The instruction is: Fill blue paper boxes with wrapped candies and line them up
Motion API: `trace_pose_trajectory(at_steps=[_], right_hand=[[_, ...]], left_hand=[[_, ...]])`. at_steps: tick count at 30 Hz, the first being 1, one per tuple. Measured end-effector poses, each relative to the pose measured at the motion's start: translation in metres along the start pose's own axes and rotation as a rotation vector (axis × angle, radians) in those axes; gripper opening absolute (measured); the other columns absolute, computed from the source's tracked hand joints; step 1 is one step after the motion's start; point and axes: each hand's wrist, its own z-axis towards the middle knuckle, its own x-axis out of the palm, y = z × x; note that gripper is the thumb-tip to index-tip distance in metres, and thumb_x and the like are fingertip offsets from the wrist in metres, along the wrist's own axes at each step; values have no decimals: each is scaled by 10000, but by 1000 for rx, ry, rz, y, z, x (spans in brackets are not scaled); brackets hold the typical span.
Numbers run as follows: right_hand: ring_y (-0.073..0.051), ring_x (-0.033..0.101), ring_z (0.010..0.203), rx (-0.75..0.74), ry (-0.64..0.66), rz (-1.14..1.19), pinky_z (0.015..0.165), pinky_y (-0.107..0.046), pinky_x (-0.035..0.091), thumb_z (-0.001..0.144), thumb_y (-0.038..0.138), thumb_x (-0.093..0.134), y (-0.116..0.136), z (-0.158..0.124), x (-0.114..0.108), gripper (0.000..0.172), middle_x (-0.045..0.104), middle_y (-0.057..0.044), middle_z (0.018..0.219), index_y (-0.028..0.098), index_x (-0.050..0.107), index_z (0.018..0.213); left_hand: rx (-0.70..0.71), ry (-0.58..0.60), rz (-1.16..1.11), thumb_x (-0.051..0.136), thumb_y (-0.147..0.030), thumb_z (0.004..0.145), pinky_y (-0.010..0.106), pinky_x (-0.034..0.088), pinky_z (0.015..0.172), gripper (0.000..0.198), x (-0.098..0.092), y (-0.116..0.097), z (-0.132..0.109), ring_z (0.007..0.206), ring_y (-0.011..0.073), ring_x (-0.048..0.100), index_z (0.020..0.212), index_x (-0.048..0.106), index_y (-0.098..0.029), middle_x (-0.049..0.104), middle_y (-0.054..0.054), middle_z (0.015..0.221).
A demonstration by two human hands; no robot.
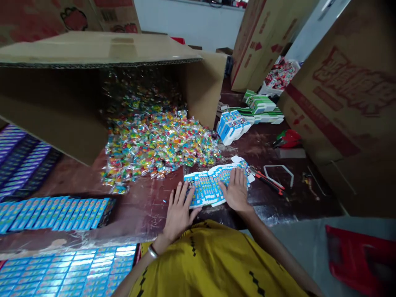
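Observation:
A fanned row of flat blue printed cartons point(206, 186) lies on the dark red table point(139, 210) in front of me. My left hand point(179, 210) rests at the left end of the row, fingers spread, fingertips touching the edge. My right hand point(236, 192) lies flat on the right part of the row, thumb apart from the fingers. Neither hand grips anything. Beyond the cartons, a heap of small clear-wrapped colourful packets point(161, 144) spills from a tipped cardboard box point(204, 84).
Stacked blue cartons point(232, 126) and green cartons point(261, 105) stand behind. An orange-and-black tool point(267, 180) and a red-green item point(287, 139) lie right. Filled blue packs point(55, 213) line the left edge, beside purple packs point(23, 161). A large carton point(346, 103) bounds the right.

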Motion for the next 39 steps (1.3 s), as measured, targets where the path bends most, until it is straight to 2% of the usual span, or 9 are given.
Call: trace_pose_trajectory(at_steps=[4,8,12,15,18,21,26,32,39], right_hand=[[-379,74,1467,-87,42,11,1151,-547,155,933,545,422,22,-9,8,821,195,-303,1547,-74,278,1452],[-364,75,1470,-158,77,49,1153,-540,152,935,523,432,49,-16,10,791,200,-261,1563,-34,271,1472],[-376,132,1456,-233,91,94,1136,-561,166,930,498,463,58,-13,-2,744,274,-260,1539,-12,327,1454],[-352,282,1394,-305,80,183,1110,-524,251,951,441,454,65,4,-18,617,380,-218,1491,62,401,1434],[-259,504,1146,-432,149,314,987,-388,410,978,338,429,84,31,-26,400,597,-123,1241,184,566,1320],[-249,518,994,-568,226,332,884,-370,444,946,314,507,108,52,-20,266,632,-87,1030,232,706,1103],[-254,490,999,-682,284,342,876,-375,426,909,312,584,134,66,-6,179,626,-72,977,236,746,923],[-258,483,1024,-657,351,493,929,-398,396,897,296,602,139,73,-3,166,635,-88,1011,209,718,978],[-218,544,955,-530,406,709,880,-362,418,839,261,642,137,83,-11,72,639,-55,927,198,665,812]], left_hand=[[77,32,31,491,-473,915,580,219,1136,625,3,-2,2,1473,351,154,1488,323,-289,205,100,1594],[27,10,45,500,-414,922,601,208,1132,592,5,2,-2,1461,350,199,1479,339,-299,250,103,1579],[-27,14,58,493,-397,930,608,223,1126,582,1,10,-13,1454,351,224,1481,337,-293,262,108,1575],[-48,17,42,476,-418,937,577,252,1134,609,-5,14,-22,1457,335,223,1496,309,-243,268,113,1574],[-66,-7,5,467,-390,947,527,305,1132,566,-8,18,-28,1442,305,278,1471,362,-206,316,123,1556],[-94,-52,-29,478,-316,949,503,342,1121,427,-8,21,-32,1393,285,373,1366,510,-230,409,128,1503],[-97,-103,-67,518,-303,930,511,369,1106,358,-5,24,-34,1334,284,441,1278,582,-247,524,120,1392],[-94,-147,-68,535,-323,922,520,390,1082,331,-2,27,-34,1303,299,463,1236,607,-247,509,144,1377],[-143,-148,-156,522,-293,927,537,393,1073,337,-7,23,-38,1325,307,442,1253,587,-243,434,170,1439]])
